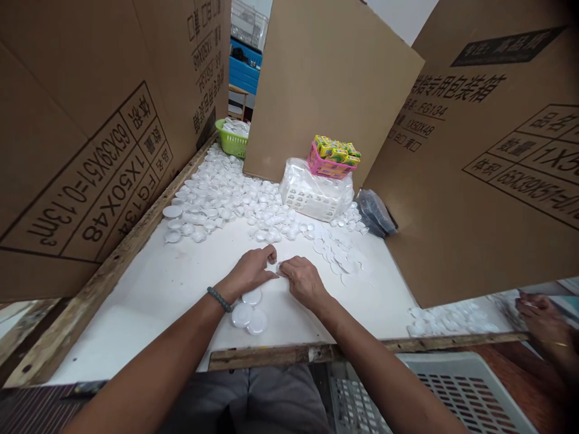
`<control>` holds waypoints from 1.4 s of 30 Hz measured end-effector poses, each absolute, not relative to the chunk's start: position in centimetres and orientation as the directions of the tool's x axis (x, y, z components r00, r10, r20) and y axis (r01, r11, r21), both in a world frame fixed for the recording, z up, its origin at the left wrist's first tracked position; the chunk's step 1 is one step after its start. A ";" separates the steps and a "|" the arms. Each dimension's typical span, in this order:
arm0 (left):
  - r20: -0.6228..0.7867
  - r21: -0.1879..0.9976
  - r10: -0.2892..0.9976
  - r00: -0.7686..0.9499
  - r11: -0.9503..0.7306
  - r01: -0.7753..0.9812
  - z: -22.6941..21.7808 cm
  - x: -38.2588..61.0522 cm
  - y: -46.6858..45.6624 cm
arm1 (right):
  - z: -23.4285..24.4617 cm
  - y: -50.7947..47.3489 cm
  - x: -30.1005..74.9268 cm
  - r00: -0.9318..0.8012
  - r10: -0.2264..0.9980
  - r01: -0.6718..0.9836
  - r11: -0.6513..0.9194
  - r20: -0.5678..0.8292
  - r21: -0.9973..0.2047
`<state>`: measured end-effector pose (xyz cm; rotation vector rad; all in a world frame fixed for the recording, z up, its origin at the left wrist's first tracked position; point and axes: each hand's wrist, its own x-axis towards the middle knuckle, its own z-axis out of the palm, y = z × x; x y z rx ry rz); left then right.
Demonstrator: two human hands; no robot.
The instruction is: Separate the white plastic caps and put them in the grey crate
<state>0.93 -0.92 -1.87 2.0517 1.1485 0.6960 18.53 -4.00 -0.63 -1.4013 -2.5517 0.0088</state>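
My left hand (251, 269) is over the middle of the white table, with a bracelet (219, 299) on its wrist. Its fingers curl loosely and a gap shows between thumb and forefinger. Close beside it, the fingers of my right hand (304, 278) are pinched on a small pale piece (279, 267), mostly hidden by the fingertips. Several round white discs with a glossy clear covering (242, 314) lie below my left hand, near the table edge. Beyond my right hand are flat white discs (337, 252), spread loosely.
A broad heap of white discs (226, 193) covers the back left. Behind stand a wrapped pack (312, 196), a pink basket (325, 167) of yellow-green boxes, and a green basket (233, 143). Cardboard panels (335, 78) enclose the table. Another person's hand (538, 313) is at the right.
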 end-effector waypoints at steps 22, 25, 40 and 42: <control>-0.316 0.948 0.876 0.365 0.310 0.078 -2.2 0.0 0.4 | -0.3 -3.7 17.5 -0.373 0.918 0.780 0.388 0.133 -0.491; -0.388 0.919 0.856 0.342 0.386 0.077 -2.3 0.2 0.7 | 0.4 -2.4 17.4 -0.410 0.910 0.793 0.386 0.056 -0.471; -0.346 0.927 0.817 0.461 0.373 0.035 -2.7 -0.3 0.9 | -0.2 -2.0 17.8 -0.424 0.905 0.749 0.369 0.030 -0.550; -0.381 0.919 0.819 0.429 0.387 0.077 -2.7 -0.3 1.0 | -1.1 -1.9 18.0 -0.393 0.918 0.719 0.340 0.050 -0.606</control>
